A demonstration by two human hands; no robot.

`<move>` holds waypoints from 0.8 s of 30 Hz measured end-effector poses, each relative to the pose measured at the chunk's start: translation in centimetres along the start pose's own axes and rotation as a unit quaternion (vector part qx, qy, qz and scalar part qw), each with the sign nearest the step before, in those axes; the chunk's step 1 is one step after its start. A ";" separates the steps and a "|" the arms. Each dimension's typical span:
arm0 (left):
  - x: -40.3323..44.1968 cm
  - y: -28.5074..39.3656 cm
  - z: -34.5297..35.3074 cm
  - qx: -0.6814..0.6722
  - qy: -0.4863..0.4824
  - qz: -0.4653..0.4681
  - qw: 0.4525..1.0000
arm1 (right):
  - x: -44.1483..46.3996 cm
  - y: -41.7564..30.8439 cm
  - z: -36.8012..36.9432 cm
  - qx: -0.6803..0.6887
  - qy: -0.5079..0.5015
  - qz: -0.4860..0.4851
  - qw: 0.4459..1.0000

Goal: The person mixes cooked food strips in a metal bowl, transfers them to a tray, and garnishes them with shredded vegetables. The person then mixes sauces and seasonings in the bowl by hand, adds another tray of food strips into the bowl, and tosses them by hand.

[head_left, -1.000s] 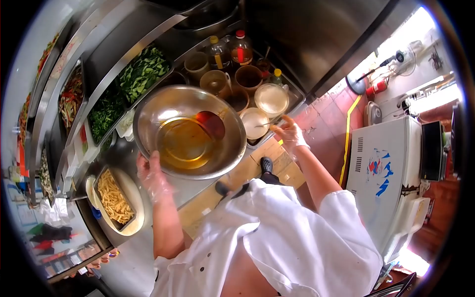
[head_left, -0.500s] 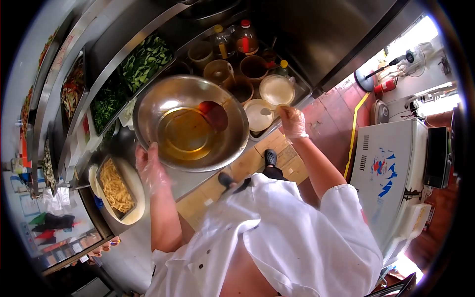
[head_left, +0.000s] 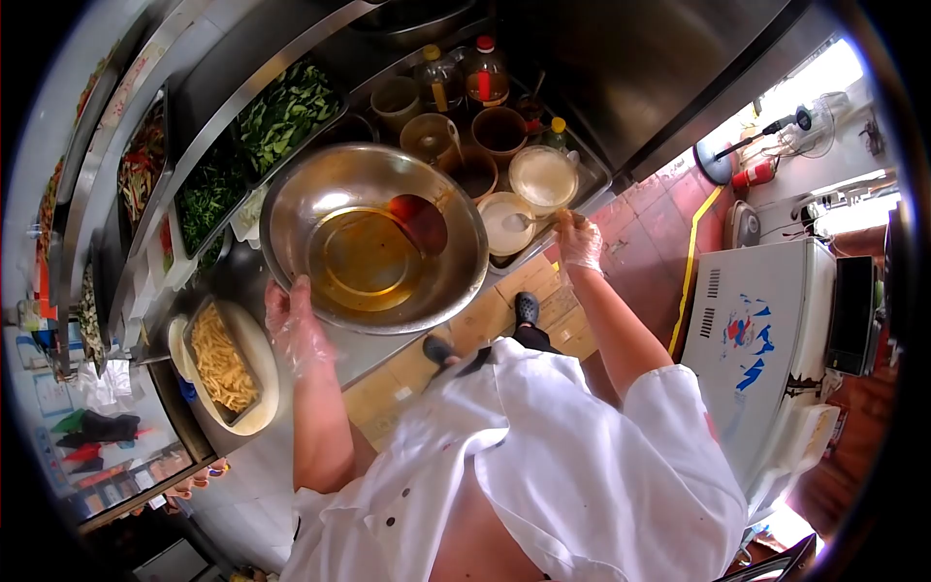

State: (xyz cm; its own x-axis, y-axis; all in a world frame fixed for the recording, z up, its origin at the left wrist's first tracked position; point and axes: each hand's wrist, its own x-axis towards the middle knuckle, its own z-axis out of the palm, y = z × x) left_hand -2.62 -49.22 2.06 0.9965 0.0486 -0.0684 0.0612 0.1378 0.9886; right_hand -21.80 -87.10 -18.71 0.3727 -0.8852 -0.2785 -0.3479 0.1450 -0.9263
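Note:
My left hand (head_left: 293, 320), in a clear plastic glove, grips the near-left rim of a large steel mixing bowl (head_left: 291, 228). Orange-brown oily liquid and a dark red pool lie in its bottom. Also gloved, my right hand (head_left: 581, 240) is closed around the handle of a spoon (head_left: 533, 220). The spoon's head is at a round tub (head_left: 488, 211) of white contents, right of the bowl. A second tub of white contents (head_left: 543, 177) stands just behind it.
Seasoning pots (head_left: 499, 131) and bottles (head_left: 485, 78) crowd a tray behind the bowl. Trays of leafy greens (head_left: 286, 116) line the left. A pan of pale yellow strips (head_left: 225, 364) sits at lower left. A white freezer (head_left: 756, 320) stands right.
The spoon has tipped lower over the near white tub, and my right hand has shifted slightly right and down. My left hand and the bowl stay nearly still.

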 end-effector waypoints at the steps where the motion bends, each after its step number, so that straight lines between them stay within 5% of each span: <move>1: 0.0 -0.1 0.0 0.000 -0.001 0.002 1.000 | -0.1 -0.6 -0.3 0.013 0.003 0.003 1.000; 7: 0.2 -0.2 -0.2 0.015 -0.015 0.029 0.999 | -0.6 -3.4 -1.1 0.078 0.016 -0.009 0.997; 16: -0.2 0.3 0.1 0.061 -0.039 0.025 0.997 | -1.7 -5.3 -1.1 -0.055 -0.020 -0.111 0.992; 19: 0.0 -0.8 -1.8 0.130 -0.025 0.037 0.991 | -0.6 -3.2 -0.9 -0.367 -0.015 -0.402 0.838; 22: -1.4 0.8 0.0 0.004 -0.018 0.020 1.000 | -1.5 -3.4 -0.1 -0.302 -0.038 -0.288 0.908; 24: -0.7 -0.2 -0.1 0.052 0.001 0.067 0.996 | -1.0 -1.9 0.8 -0.243 -0.082 -0.292 0.921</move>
State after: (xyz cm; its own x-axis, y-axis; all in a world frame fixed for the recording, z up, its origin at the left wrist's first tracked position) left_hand -3.32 -49.17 1.94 0.9959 0.0621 0.0655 -0.0673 0.0271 0.9974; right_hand -20.84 -86.17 -16.89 0.7299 -0.6644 0.1605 -0.3754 -0.5859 -0.7182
